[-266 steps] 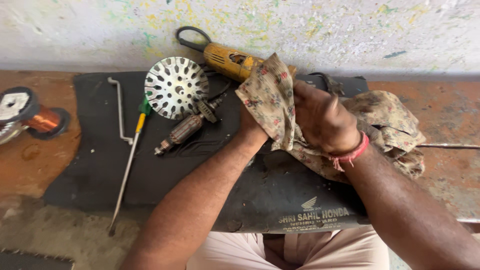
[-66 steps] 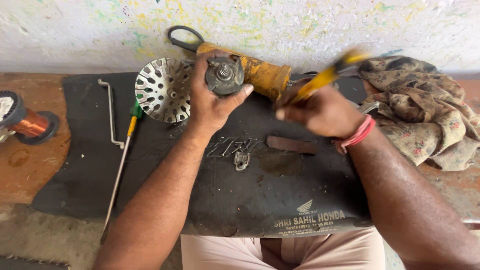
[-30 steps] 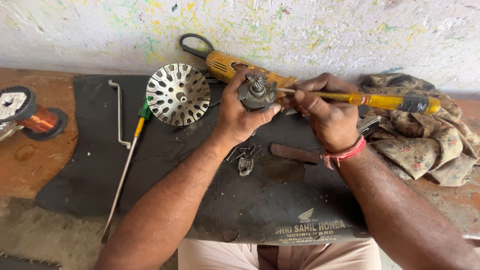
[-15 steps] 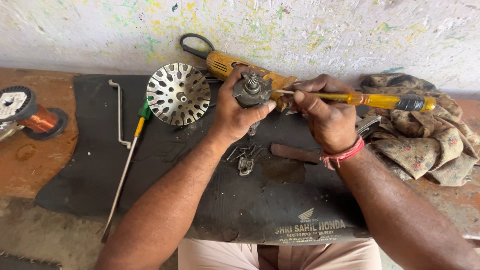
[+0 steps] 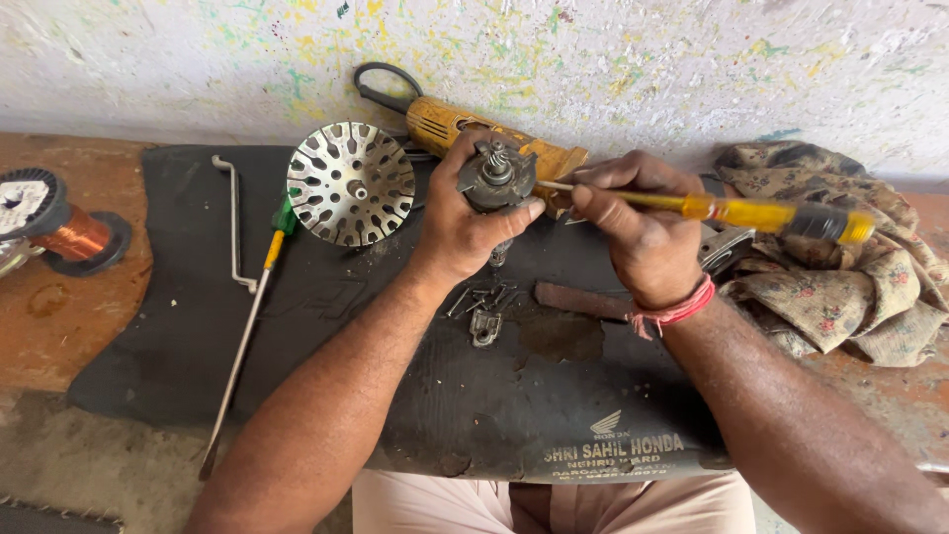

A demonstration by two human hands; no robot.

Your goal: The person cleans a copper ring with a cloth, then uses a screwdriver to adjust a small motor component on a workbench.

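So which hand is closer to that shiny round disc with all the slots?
The left hand. It holds a small motor part just right of the slotted metal disc. The right hand is farther right, gripping a yellow-handled screwdriver.

Almost nine seconds back both hands rub a floral rag (image 5: 840, 267) at centre frame; now it lies bunched at the right edge. The armature then lying beside the slotted disc is now up in the left hand (image 5: 474, 222). The right hand (image 5: 643, 237), which swung a yellow-handled screwdriver (image 5: 732, 210) two seconds back, now holds its tip steady against the armature's (image 5: 494, 178) top.
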